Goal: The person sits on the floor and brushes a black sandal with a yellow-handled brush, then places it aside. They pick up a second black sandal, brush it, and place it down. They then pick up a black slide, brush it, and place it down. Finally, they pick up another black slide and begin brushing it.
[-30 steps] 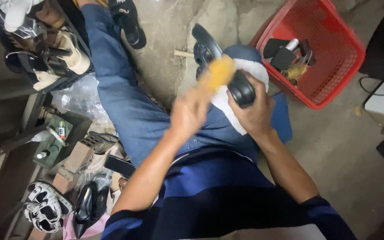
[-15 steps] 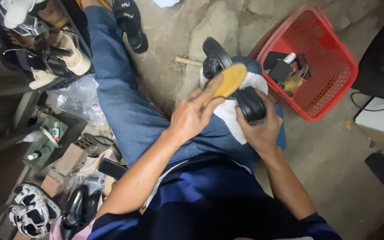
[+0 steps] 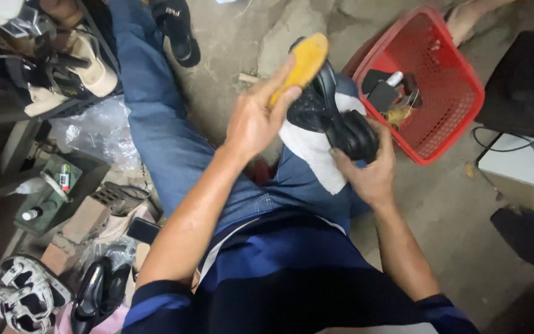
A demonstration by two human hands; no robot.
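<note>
My left hand (image 3: 256, 120) grips a yellow wooden brush (image 3: 301, 64), its end raised over the far part of a black shoe (image 3: 332, 112). That shoe lies on a white cloth (image 3: 309, 150) spread across my right knee. My right hand (image 3: 371, 171) holds the shoe by its rounded near end. Both legs wear blue jeans (image 3: 162, 136), and the left leg stretches out over the concrete floor.
A red plastic basket (image 3: 458, 105) with black brushes and small tools stands at the right. Shoes fill a rack (image 3: 50, 68) at the upper left. A green box (image 3: 57, 192), sandals (image 3: 20, 294) and black heels (image 3: 97, 294) lie at the left. A black sandal (image 3: 174, 28) lies beyond.
My left hand has swept the yellow brush away from me along the shoe, from its middle to its far end. The right hand still holds the shoe on the cloth.
</note>
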